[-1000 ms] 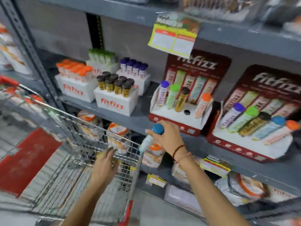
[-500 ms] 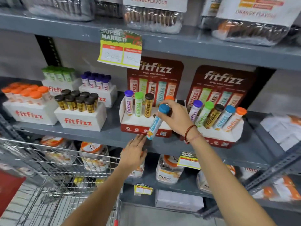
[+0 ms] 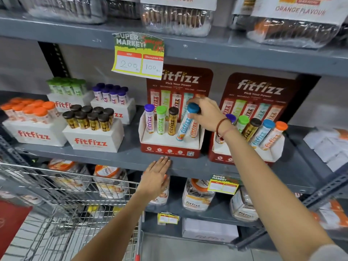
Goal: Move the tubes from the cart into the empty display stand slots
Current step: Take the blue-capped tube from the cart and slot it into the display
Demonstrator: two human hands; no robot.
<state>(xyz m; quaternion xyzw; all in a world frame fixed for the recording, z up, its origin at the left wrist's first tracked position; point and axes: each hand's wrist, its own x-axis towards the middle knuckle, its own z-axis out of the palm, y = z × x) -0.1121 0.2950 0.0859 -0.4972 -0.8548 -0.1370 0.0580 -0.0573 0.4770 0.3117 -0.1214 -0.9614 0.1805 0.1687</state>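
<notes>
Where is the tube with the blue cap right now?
The blue-capped tube leans in the left display stand, between the brown-capped tube and the orange tube, its cap gripped by the right hand.

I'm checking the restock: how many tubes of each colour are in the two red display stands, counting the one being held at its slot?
Purple tubes: 2
Green tubes: 2
Brown tubes: 2
Blue tubes: 2, one in the right hand
Orange tubes: 2, one cap hidden by that hand
Total: 10
</notes>
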